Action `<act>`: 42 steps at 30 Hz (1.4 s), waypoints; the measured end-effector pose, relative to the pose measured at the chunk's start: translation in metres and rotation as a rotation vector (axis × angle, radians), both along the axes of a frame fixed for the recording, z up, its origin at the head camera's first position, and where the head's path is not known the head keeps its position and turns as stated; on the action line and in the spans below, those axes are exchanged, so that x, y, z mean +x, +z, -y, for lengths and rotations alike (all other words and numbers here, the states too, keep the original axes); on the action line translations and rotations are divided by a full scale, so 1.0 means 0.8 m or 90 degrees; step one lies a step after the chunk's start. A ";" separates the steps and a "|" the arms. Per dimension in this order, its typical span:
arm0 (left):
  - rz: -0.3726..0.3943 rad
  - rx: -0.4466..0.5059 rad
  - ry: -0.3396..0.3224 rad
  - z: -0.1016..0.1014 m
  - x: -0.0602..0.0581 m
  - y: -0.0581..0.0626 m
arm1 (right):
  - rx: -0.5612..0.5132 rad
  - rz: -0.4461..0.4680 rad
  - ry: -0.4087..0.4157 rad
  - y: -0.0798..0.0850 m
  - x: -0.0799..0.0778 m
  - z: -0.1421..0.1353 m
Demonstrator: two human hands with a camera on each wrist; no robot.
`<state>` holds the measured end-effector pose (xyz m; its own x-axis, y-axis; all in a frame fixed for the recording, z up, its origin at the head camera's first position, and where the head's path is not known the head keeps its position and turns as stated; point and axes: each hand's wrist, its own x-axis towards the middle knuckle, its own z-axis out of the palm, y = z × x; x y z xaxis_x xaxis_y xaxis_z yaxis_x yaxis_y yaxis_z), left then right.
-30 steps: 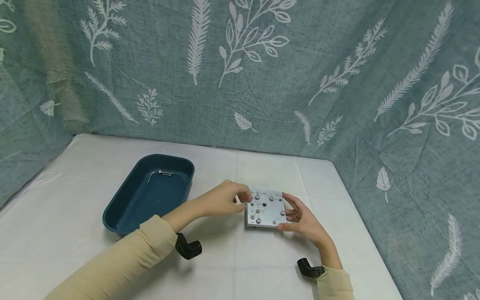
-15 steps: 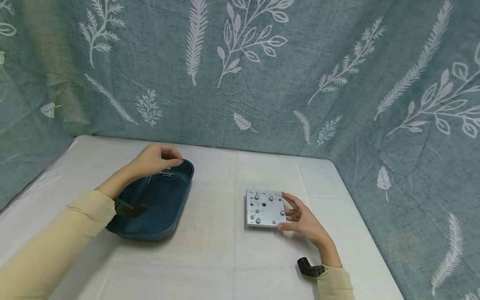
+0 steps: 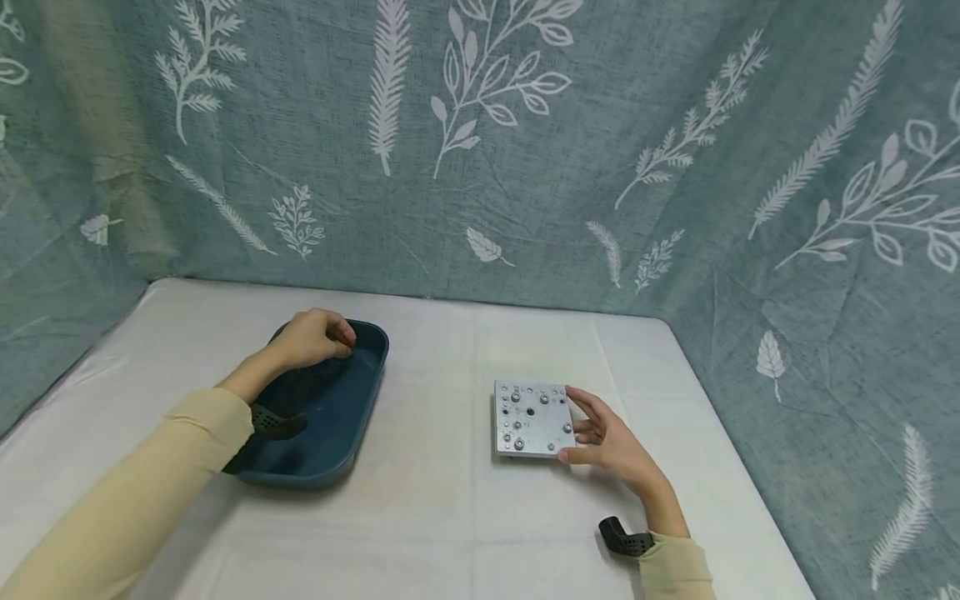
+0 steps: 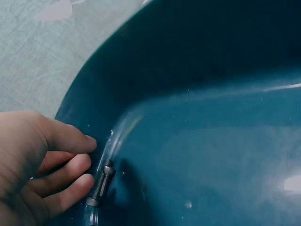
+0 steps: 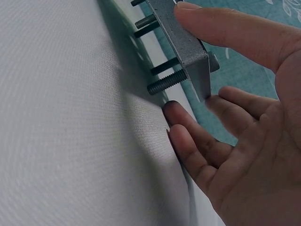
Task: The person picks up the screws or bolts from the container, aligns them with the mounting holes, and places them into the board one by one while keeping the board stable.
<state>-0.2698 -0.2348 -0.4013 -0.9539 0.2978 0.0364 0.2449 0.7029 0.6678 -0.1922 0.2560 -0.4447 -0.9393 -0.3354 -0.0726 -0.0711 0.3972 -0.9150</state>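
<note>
My left hand (image 3: 309,337) reaches into the far end of a dark blue tray (image 3: 330,433), with its fingers bent and nothing between them. In the left wrist view, its fingertips are right beside a couple of dark bolts (image 4: 102,183) lying along the foot of the tray wall. My right hand (image 3: 611,442) holds a square silver metal plate (image 3: 540,425) by its right side, thumb at the near corner and index finger at the far one. Several bolt heads and holes show on top of the plate. Threaded bolt ends (image 5: 167,81) stick out underneath.
A white cloth (image 3: 420,517) covers the table, and a green leaf-patterned curtain (image 3: 345,208) hangs behind it and along both sides. Black camera mounts sit on both wrists, the right mount (image 3: 624,537) low over the cloth.
My left hand has gone from the plate's left edge over to the tray and then lowered into it. The right hand keeps its hold on the plate.
</note>
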 end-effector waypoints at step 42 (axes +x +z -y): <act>-0.053 -0.025 -0.030 0.009 0.035 -0.009 | -0.003 -0.011 0.018 0.001 0.000 0.001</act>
<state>-0.2417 -0.2424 -0.4083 -0.9330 0.3449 0.1029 0.3320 0.7143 0.6160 -0.1919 0.2551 -0.4441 -0.9303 -0.3628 -0.0543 -0.0985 0.3897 -0.9157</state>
